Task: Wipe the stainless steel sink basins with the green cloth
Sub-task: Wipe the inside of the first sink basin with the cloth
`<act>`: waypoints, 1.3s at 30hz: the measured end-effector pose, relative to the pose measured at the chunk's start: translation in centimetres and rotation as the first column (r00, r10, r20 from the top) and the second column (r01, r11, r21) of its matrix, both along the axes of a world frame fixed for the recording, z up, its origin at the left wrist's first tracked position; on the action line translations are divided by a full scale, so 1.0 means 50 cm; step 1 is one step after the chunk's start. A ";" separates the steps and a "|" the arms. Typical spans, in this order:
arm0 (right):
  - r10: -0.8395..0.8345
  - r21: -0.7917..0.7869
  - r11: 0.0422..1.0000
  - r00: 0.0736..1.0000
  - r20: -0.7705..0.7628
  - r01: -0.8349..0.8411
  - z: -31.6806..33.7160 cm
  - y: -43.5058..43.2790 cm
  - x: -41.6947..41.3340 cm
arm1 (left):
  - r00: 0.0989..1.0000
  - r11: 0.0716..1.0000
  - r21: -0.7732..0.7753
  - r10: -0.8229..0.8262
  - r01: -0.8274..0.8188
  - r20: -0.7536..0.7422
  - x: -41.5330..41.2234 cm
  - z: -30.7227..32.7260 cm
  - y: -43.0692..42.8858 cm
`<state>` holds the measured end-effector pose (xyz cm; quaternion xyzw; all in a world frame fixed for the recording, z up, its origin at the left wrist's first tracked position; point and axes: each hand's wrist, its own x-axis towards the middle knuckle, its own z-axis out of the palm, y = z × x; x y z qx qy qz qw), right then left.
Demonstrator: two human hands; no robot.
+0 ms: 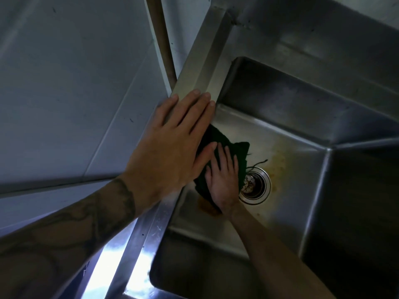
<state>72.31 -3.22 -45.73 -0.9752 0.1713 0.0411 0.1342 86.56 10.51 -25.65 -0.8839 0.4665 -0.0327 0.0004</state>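
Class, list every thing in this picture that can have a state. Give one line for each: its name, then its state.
left hand: flat, fingers straight, resting on the sink rim.
right hand: fingers straight, pressing on the green cloth.
green cloth: bunched, lying on the basin floor beside the drain.
drain: unplugged, debris in its strainer.
sink basin: floor stained yellow-brown near the drain.
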 end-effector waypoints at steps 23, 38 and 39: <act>-0.133 -0.033 0.991 0.991 0.005 0.133 -0.004 0.017 0.024 | 1.000 1.000 0.007 0.002 -0.002 -0.026 -0.001 0.003 -0.007; 0.065 0.005 0.998 0.998 -0.004 -0.065 -0.002 0.045 -0.045 | 0.996 0.996 -0.017 0.083 -0.083 0.015 -0.128 0.001 0.094; 0.097 0.007 0.995 0.995 -0.014 -0.097 -0.003 0.045 -0.051 | 0.996 0.996 -0.011 0.087 -0.086 0.036 -0.141 -0.002 0.105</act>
